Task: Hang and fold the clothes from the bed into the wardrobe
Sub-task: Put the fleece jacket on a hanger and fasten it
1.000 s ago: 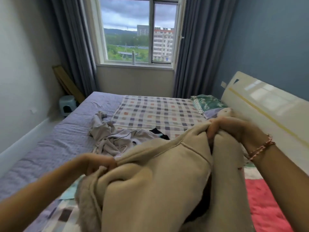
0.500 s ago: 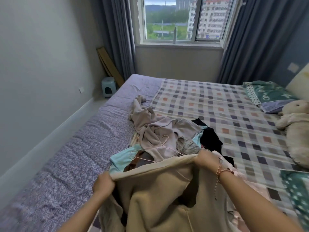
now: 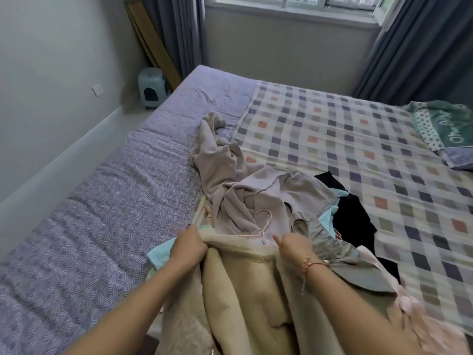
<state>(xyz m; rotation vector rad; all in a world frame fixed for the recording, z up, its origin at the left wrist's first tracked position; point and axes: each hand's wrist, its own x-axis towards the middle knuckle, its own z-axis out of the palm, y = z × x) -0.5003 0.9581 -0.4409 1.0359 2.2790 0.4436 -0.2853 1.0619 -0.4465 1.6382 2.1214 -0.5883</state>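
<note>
The left hand (image 3: 190, 243) and the right hand (image 3: 291, 245) each clutch a bunched corner of a beige garment's (image 3: 243, 290) top edge, fingers curled into the cloth. The garment drapes down between the forearms. A braided bracelet (image 3: 314, 265) circles the right wrist. Light blue cloth (image 3: 160, 256) peeks out beside the left hand. Just past both hands a thin pink hanger (image 3: 261, 224) lies on a crumpled grey garment (image 3: 238, 190) on the bed (image 3: 102, 226). Beyond the right hand a black garment (image 3: 353, 216) rests on a checked blanket (image 3: 358, 139). Farther off on that side lies a green pillow (image 3: 445, 126).
</note>
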